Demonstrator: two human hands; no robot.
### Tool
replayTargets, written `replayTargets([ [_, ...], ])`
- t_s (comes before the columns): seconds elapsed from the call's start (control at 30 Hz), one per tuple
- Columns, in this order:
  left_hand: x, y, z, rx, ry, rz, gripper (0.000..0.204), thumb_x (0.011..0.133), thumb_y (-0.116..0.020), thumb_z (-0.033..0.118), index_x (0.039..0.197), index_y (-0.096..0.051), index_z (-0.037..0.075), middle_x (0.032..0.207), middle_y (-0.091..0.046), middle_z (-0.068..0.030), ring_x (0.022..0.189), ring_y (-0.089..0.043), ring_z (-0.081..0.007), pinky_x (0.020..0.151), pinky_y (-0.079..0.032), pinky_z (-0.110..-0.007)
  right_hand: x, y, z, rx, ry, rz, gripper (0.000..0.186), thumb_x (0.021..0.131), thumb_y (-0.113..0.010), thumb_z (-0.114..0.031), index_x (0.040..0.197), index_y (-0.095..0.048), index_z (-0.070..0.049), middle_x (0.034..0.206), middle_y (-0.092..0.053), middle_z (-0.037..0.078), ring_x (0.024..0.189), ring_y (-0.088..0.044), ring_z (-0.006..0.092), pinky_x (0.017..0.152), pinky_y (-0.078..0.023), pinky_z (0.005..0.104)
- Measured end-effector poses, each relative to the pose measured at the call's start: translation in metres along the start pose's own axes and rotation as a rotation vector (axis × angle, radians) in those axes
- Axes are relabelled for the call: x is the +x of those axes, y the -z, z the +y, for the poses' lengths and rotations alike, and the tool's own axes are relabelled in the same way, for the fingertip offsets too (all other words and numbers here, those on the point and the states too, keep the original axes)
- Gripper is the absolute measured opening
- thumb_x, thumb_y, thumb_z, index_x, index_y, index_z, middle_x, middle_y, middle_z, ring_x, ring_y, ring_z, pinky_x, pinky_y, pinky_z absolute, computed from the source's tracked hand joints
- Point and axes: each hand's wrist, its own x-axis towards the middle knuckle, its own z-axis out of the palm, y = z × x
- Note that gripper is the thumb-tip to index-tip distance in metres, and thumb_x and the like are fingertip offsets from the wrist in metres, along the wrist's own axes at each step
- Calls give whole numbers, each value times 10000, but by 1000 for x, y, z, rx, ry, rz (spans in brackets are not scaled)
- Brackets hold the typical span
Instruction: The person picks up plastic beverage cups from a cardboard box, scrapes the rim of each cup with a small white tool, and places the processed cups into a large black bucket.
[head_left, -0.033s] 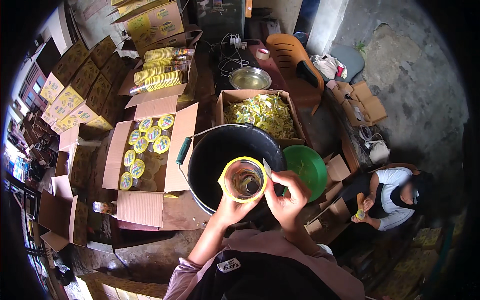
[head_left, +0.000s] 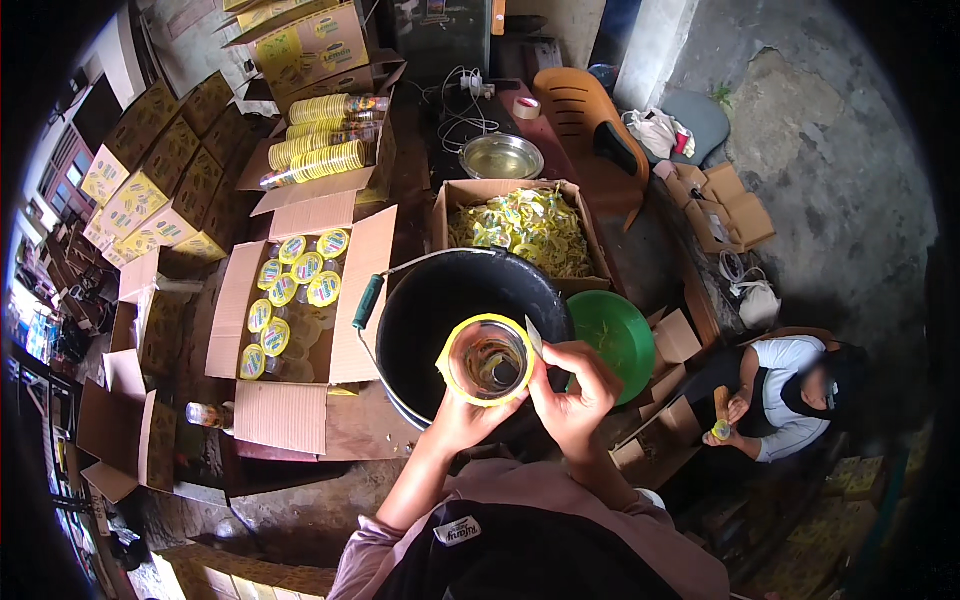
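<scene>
The left hand (head_left: 462, 420) has its grip wrapped around a clear plastic cup (head_left: 488, 365) with a yellow rim, its mouth turned up toward the head. The cup is over the near part of a black bucket (head_left: 415, 320), in the middle of the scene. The right hand (head_left: 575, 385) has its grip closed, thumb and finger pinching a thin, pale, blade-like strip (head_left: 534, 336) that stands just beside the cup's right edge; what the strip is made of is too small to tell.

The bucket's wire handle carries a green sleeve (head_left: 370, 302) on the left. Just right of the bucket is a green basin (head_left: 628, 350). On the far side, a cardboard box (head_left: 441, 222) is heaped with yellow trimmings (head_left: 525, 228), and beyond it sits a metal bowl (head_left: 502, 160).

To the left, on the desk (head_left: 370, 428), an open carton (head_left: 238, 310) contains lidded yellow cups (head_left: 307, 267). Farther off, nested yellow-rimmed cups (head_left: 320, 155) lie in rows in another carton (head_left: 315, 193). A printed cup (head_left: 207, 414) lies on its side at the near left. Well to the right, a seated co-worker (head_left: 785, 400) in a white top holds a yellowish cup (head_left: 721, 429).
</scene>
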Motion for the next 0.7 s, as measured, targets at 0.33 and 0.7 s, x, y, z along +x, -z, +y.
replayTargets([
  [0.33,-3,1,-3,16,20,72,753,729,-669,40,1276,-159,-45,1183,-366,-196,1074,-472,-281,893,-408,-354,3,-8,2,200,-84,-2,197,648,-656,98,823,-600,29,707,-609,108,588,-588,139,529,-459,223],
  [0.7,0,6,-2,-6,43,38,772,775,-634,109,1298,-78,-6,1242,-292,-217,1128,-418,-295,929,-381,-389,0,-10,-3,120,-32,17,172,649,-664,83,797,-596,28,682,-607,109,575,-594,157,511,-462,227],
])
